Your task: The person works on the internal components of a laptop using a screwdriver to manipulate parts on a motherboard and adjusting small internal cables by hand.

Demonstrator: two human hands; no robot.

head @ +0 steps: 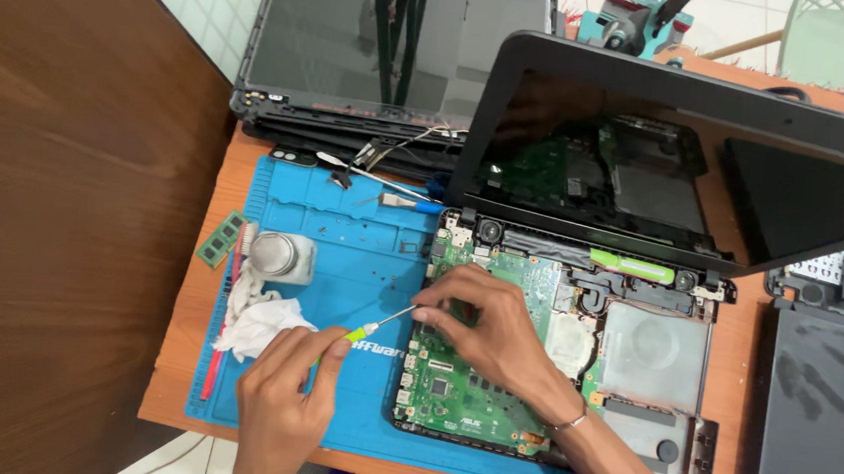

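Opened laptop (pixel 576 319) sits on a blue work mat (pixel 340 261) atop an orange table (pixel 183 339); its green circuit board (pixel 461 381) is exposed, screen lid tilted up behind. Around it: a second dismantled screen panel (pixel 387 44) at the back, loose wires and small tools at the mat's far edge, a small metal jar (pixel 278 254) and crumpled white tissue (pixel 260 320) at the mat's left, a memory stick (pixel 221 239) just off the mat, a dark laptop cover (pixel 818 429) to the right.

Left hand (pixel 284 397) closed around a screwdriver (pixel 375 326) with a green handle. Long axis runs lower left to upper right; the metal tip points toward the board's upper left corner, beside the right fingertips.

Right hand (pixel 490 328) rests on the board, fingers curled and narrow, pinching at something small near the screwdriver tip; cannot tell what.

Right hand covers the board's middle. Screwdriver handle mostly hidden in the left fist. Right-hand cover cut off by the frame edge. The tip's contact point is too small to make out.
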